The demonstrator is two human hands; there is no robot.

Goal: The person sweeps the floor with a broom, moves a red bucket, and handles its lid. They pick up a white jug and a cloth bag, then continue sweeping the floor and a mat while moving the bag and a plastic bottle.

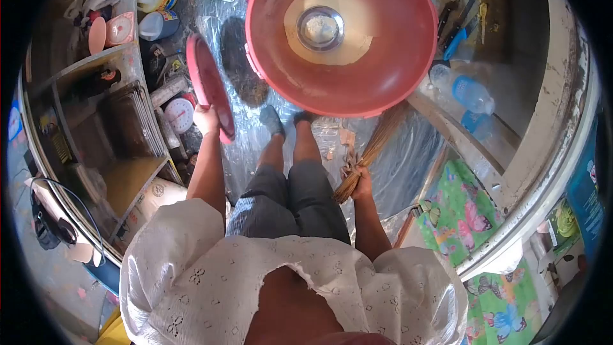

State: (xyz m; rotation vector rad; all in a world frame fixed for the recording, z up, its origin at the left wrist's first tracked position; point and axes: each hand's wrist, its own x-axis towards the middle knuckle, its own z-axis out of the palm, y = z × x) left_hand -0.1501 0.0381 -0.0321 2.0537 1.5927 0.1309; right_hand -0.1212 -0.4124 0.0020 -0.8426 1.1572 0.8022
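Observation:
My left hand (pixel 205 119) is closed on the edge of a round red lid (pixel 203 76), held upright on its side. A bundle of thin brown sticks, a stick broom (pixel 385 129), is in my right hand (pixel 362 183), gripped near its tied end. Its spread tips point up toward the underside of a large red tub (pixel 396 70). Inside the tub a small metal bowl (pixel 301 28) sits on a pale round area, with some whitish stuff in the bowl. Both hands are apart from the tub.
To the left stands a shelf (pixel 96 57) with trays and a pink scale; another scale (pixel 179 115) is beside it. Plastic bottles (pixel 471 92) lie at right, near knives (pixel 469 9). Butterfly-patterned green cloth (pixel 461 211) covers the lower right. Shiny sheeting (pixel 246 153) covers the floor.

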